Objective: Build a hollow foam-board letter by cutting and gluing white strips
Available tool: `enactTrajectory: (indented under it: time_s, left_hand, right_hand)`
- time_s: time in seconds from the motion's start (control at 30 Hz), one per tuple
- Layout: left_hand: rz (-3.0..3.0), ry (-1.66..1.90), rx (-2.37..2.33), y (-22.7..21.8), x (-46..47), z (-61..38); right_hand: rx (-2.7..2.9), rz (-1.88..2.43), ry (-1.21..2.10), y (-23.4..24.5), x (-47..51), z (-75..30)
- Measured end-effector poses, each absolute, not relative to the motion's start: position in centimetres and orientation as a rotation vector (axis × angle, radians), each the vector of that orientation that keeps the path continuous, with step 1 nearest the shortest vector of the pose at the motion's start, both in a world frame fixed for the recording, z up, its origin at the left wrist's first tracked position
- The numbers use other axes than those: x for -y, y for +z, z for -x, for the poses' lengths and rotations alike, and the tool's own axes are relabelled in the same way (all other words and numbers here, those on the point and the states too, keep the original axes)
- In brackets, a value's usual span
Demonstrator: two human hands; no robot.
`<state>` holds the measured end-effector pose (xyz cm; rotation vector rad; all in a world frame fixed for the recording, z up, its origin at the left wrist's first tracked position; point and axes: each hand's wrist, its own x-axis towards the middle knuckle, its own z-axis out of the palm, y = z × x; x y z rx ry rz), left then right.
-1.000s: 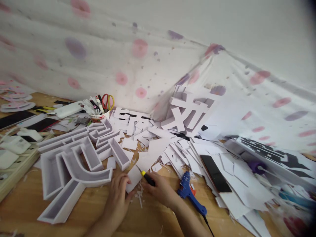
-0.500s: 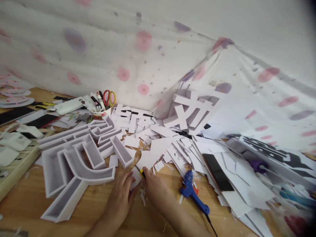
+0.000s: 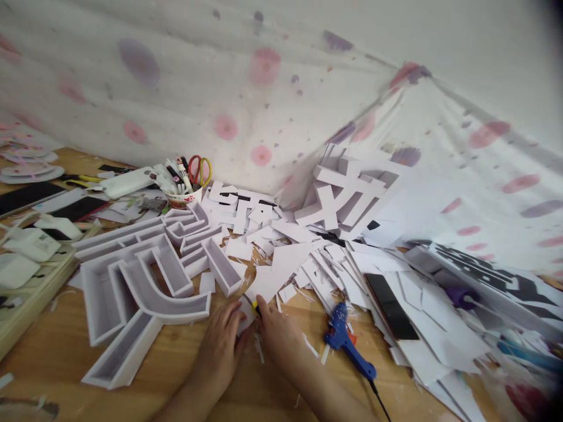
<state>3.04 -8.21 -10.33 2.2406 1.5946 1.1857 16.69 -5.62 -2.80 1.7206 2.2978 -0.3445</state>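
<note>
My right hand (image 3: pixel 277 334) is closed round a yellow craft knife (image 3: pixel 255 307), its blade pointing up and left over a small piece of white foam board (image 3: pixel 248 310). My left hand (image 3: pixel 223 333) holds that piece from the left, with the fingers bent over its edge and the thumb tucked near the table. Both hands are low over the wooden table (image 3: pixel 246 387), close together. Just beyond them lies a larger white board sheet (image 3: pixel 264 282). Whether the blade is cutting into the piece cannot be made out.
Left stands a hollow white foam-board character (image 3: pixel 165 310), beside a power strip (image 3: pixel 57 281) with chargers. A blue glue gun (image 3: pixel 345 340) lies right, near a phone (image 3: pixel 391 308) on board sheets. Behind are scraps, a cup of pens and scissors (image 3: pixel 185 198), and raised white characters (image 3: pixel 347 187).
The view has shifted slightly, so the table things appear a little further right. My hands stay at the same board piece, with the knife still in my right hand.
</note>
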Motion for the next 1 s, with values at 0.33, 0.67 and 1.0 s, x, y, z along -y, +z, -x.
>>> enactTrajectory:
  time_s: [0.33, 0.67, 1.0]
  left_hand:
    - [-2.208, 1.183, -1.578, -10.3, 8.1, -3.0]
    - [-2.170, 1.176, -1.555, -10.0, 7.8, -2.9]
    - [-2.153, 1.192, -1.551, -9.8, 7.7, -3.0]
  right_hand:
    - [-2.288, -1.621, -0.223, -2.3, 5.5, -16.0]
    - [-2.249, -1.510, -0.221, -0.2, 5.2, -15.9]
    - [-2.266, -1.495, -0.189, -0.9, 5.6, -16.4]
